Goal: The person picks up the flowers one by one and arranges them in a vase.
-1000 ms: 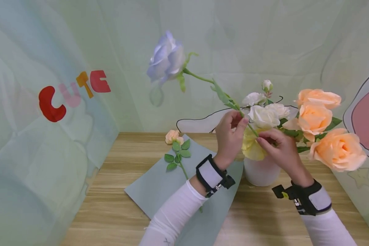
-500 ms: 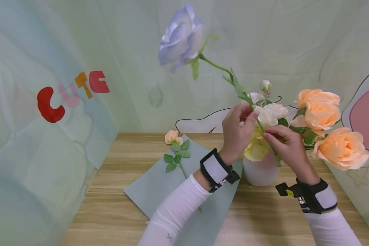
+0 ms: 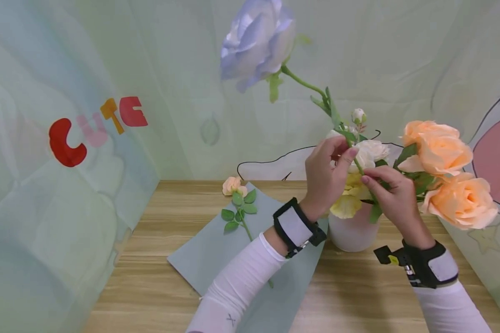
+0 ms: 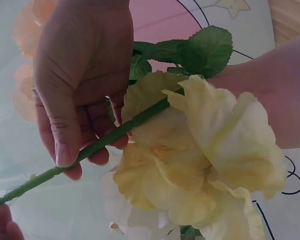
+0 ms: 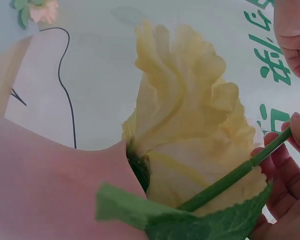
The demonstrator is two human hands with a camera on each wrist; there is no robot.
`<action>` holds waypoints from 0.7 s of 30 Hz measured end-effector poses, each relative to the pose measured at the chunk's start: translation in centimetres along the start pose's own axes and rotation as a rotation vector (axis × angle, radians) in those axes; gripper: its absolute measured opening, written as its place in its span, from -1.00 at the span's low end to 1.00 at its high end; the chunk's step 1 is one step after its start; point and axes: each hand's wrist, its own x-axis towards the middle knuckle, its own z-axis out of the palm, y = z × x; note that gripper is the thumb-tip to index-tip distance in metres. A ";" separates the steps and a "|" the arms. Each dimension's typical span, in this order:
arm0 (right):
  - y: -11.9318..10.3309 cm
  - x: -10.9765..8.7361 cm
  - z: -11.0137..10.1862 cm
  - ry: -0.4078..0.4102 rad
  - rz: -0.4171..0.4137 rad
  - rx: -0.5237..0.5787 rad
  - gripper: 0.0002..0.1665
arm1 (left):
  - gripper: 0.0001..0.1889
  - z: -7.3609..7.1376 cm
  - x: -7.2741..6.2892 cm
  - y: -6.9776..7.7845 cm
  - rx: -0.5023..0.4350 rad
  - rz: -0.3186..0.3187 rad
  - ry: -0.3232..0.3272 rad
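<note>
A long green stem [image 3: 306, 85] carries a lavender rose [image 3: 258, 41], tilted up to the left above a white vase [image 3: 352, 233]. My left hand [image 3: 346, 150] pinches the stem just above the bouquet. My right hand [image 3: 368, 178] pinches it lower down, beside a yellow flower [image 3: 350, 199]. In the left wrist view the right hand [image 4: 85, 85] curls round the stem [image 4: 115, 135] in front of the yellow flower [image 4: 200, 160]. In the right wrist view the stem [image 5: 225, 182] crosses the yellow flower [image 5: 190, 120], with my right fingers [image 5: 290, 165] on it.
White roses [image 3: 372, 150] and peach roses [image 3: 437, 152] fill the vase on the right. A small peach rose [image 3: 233, 185] with leaves lies on a grey-blue sheet [image 3: 208, 259] on the wooden table [image 3: 150, 286]. Printed fabric with red "CUTE" letters [image 3: 96, 127] hangs behind and to the left.
The lavender rose has swung upward and to the right, its stem now steeper. Both hands have moved slightly up and right along with it, still pinching the stem.
</note>
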 end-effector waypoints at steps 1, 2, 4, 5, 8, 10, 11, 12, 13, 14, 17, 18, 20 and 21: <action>0.0 0.0 0.0 0.006 0.003 -0.005 -0.84 | -0.82 0.1 0.1 0.1 0.006 0.014 -0.001; 0.0 0.1 -0.1 0.010 0.009 -0.011 -0.83 | -0.83 0.1 0.1 0.2 0.019 0.026 -0.002; -0.1 0.1 -0.1 0.005 0.029 -0.025 -0.82 | -0.83 0.2 0.2 0.3 0.054 0.041 -0.016; -0.1 0.0 -0.2 -0.001 0.037 -0.038 -0.82 | -0.83 0.3 0.3 0.4 0.077 0.042 -0.028; 0.1 -0.2 -0.2 -0.025 0.043 -0.095 -0.82 | -0.84 0.6 0.3 0.5 0.134 0.019 -0.079; 0.2 -0.3 -0.3 -0.040 0.038 -0.135 -0.83 | -0.84 0.9 0.3 0.4 0.160 -0.005 -0.115; 0.3 -0.4 -0.3 -0.048 0.034 -0.156 -0.84 | -0.84 1.1 0.2 0.3 0.173 -0.012 -0.130; 0.4 -0.5 -0.4 -0.056 0.031 -0.173 -0.85 | -0.84 1.2 0.2 0.3 0.188 -0.016 -0.143; 0.5 -0.6 -0.4 -0.062 0.030 -0.183 -0.86 | -0.85 1.3 0.1 0.3 0.202 -0.015 -0.156; 0.6 -0.7 -0.4 -0.066 0.031 -0.191 -0.87 | -0.85 1.4 0.1 0.2 0.209 -0.012 -0.167; 0.8 -1.0 -0.4 -0.074 0.029 -0.205 -0.88 | -0.84 1.5 -0.1 0.2 0.211 0.008 -0.194; 0.8 -1.1 -0.4 -0.075 0.028 -0.209 -0.87 | -0.84 1.5 -0.2 0.2 0.207 0.013 -0.203; 0.8 -1.3 -0.4 -0.075 0.027 -0.214 -0.87 | -0.83 1.6 -0.3 0.2 0.193 0.023 -0.216; 0.8 -1.3 -0.4 -0.076 0.027 -0.215 -0.87 | -0.83 1.6 -0.4 0.2 0.191 0.026 -0.222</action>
